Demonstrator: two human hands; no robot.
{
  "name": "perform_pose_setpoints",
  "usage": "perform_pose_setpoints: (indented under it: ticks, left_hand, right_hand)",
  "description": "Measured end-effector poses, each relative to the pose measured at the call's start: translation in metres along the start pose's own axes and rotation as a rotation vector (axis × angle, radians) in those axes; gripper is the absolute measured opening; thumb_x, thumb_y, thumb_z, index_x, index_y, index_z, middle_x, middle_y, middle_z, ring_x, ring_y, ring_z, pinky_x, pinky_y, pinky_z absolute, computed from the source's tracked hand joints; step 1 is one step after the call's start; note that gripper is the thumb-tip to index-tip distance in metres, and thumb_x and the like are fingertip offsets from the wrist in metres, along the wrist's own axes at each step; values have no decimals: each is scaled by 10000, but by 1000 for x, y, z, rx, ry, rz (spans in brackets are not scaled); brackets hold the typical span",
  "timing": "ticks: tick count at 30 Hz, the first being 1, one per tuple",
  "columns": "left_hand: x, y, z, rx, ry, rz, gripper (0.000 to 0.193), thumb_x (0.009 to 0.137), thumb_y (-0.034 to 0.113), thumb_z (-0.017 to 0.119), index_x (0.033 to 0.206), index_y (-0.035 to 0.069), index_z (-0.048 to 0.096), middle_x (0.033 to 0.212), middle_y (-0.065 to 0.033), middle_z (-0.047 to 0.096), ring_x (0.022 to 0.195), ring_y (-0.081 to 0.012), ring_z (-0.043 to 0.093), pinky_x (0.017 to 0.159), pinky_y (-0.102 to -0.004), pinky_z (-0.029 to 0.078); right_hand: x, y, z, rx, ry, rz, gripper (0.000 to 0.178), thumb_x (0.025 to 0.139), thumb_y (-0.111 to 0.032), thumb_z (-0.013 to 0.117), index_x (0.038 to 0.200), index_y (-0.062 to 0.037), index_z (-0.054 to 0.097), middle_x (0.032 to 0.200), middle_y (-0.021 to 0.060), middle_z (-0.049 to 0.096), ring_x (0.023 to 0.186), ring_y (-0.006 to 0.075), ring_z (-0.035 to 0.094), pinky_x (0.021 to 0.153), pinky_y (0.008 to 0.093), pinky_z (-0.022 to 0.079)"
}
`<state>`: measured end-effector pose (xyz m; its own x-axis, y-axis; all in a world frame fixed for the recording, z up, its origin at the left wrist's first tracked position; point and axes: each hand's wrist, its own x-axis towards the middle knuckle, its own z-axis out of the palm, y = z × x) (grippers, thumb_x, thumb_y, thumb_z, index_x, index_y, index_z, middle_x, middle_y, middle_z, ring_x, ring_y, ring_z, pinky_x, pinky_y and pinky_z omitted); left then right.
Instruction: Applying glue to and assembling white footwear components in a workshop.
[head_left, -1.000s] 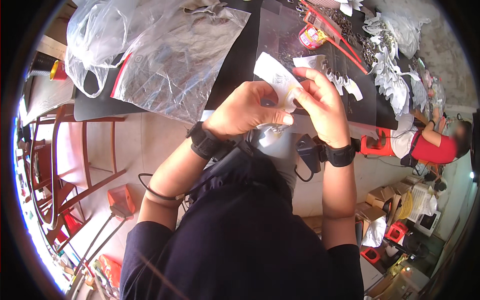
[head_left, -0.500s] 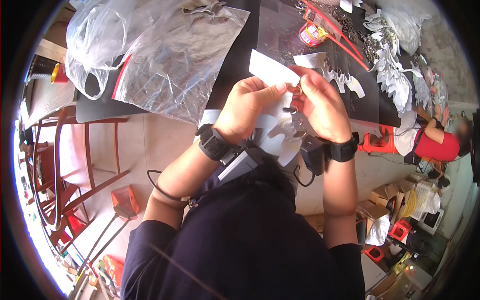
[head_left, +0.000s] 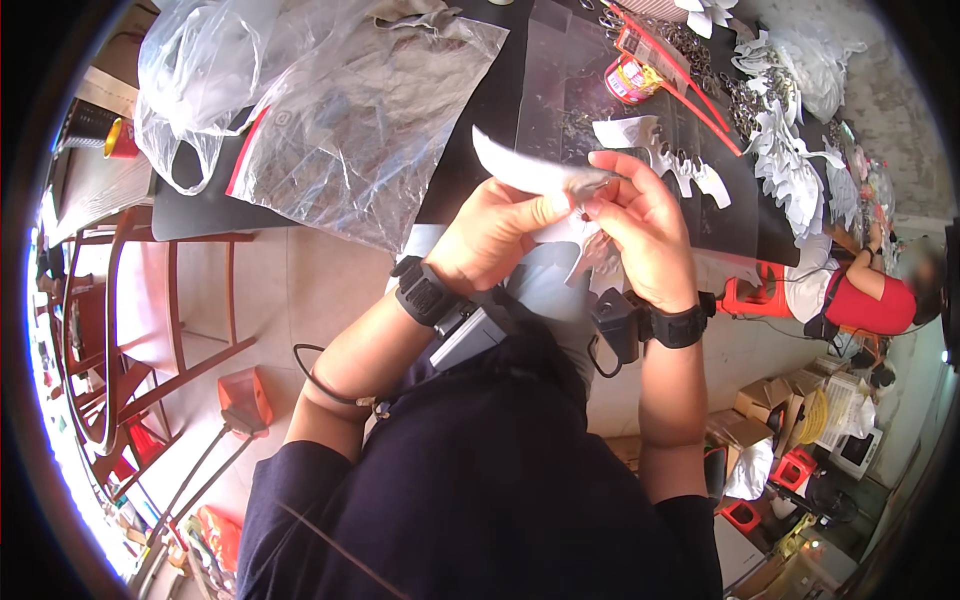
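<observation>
In front of my body, above the table's near edge, both hands hold a white notched card strip (head_left: pixel 515 165). My left hand (head_left: pixel 490 235) is closed, pinching it between thumb and fingers. My right hand (head_left: pixel 652 235) is closed on the other side, its fingertips meeting the strip close to the left thumb. A small dark metal piece appears at the fingertips, too blurred to name. The strip's lower pieces hang below my hands. A similar white strip (head_left: pixel 628 131) with small metal rings lies on the table just beyond my right hand.
The black table (head_left: pixel 185 215) carries a large clear plastic bag (head_left: pixel 350 130) at left. On the right are a red and yellow tub (head_left: pixel 630 78), red straps (head_left: pixel 700 105), metal clasps and heaped white strips (head_left: pixel 785 165). A person in red (head_left: pixel 872 290) sits far right.
The strip has turned: its top end now curves out to the left, and its lower pieces have swung around. My right hand has shifted slightly, with its fingers moved over the strip.
</observation>
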<state>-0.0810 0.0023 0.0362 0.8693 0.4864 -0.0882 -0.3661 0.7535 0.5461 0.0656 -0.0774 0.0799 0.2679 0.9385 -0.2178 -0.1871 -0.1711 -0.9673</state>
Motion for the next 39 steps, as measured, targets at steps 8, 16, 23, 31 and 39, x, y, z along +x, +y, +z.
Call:
perform_pose_setpoints:
  ticks: [8,16,23,31,39]
  left_hand:
    - [1,-8,2,80,235,81,248,750,-19,655,967,-17,534,898,-90,620,811,-153,604,753,-266,475]
    - [-4,-12,4,-67,146,80,310,763,-2,649,1037,-30,507,943,-112,623,857,-180,608,806,-299,479]
    - [-7,-11,1,-97,95,76,316,788,77,653,1071,-2,537,1042,-103,600,957,-164,563,869,-308,433]
    - [-3,-17,-2,50,286,45,248,832,126,599,1055,28,552,1003,-72,608,918,-162,581,822,-313,465]
    - [-3,-22,-4,-181,353,-12,167,838,154,592,970,54,567,909,-23,587,831,-136,559,772,-303,450]
  right_hand:
    - [-2,7,3,14,-21,-4,351,829,16,534,1164,31,431,875,50,559,788,90,545,691,218,455]
    - [1,8,-3,165,-88,56,334,847,-6,517,1170,25,442,928,60,563,826,103,544,688,218,449]
    - [-2,8,-12,69,-89,26,297,844,-3,541,1133,17,475,887,28,544,811,82,529,707,216,450]
    - [-4,13,-11,-76,-146,25,250,830,13,554,1075,14,503,882,19,536,804,64,509,719,208,445]
    - [-14,17,-6,-319,-163,-52,261,807,-62,616,1035,3,508,825,39,570,736,75,522,661,238,453]
